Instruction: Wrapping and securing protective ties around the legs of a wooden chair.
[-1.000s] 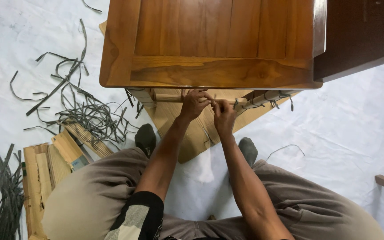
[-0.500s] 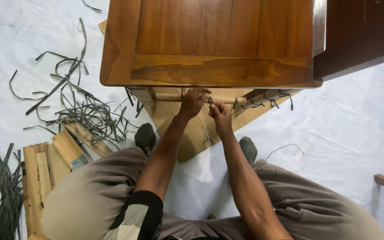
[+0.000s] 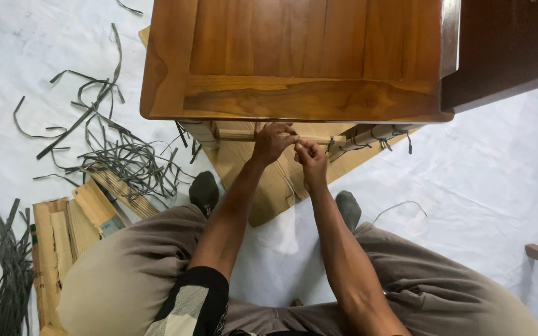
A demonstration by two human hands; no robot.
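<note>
The person sits on the white floor sheet (image 3: 481, 180) with knees apart in grey-brown trousers and both forearms stretched forward between two dark-socked feet. No bin or box stands anywhere here; the loose material simply lies on the sheet.

Just past the feet, the left hand (image 3: 272, 142) and the right hand (image 3: 311, 163) meet under the edge of a wooden table (image 3: 294, 59). The left hand's fingers are curled and pressed together against a pale wooden rail (image 3: 235, 134) that runs crosswise below the tabletop. The right hand's fingertips are pinched together close by the left's, seemingly on a thin strand, but it is too fine to make out. The rail is light, unvarnished and round-looking; its far run is hidden by the tabletop, and dark strips are wound at its right end (image 3: 375, 134).

A sheet of cardboard (image 3: 269, 186) lies beneath the hands. To the left, a tangle of grey strips (image 3: 119, 158) sprawls beside stacked wooden slats (image 3: 63, 230). The table's glossy brown top is cut off at the upper edge.
</note>
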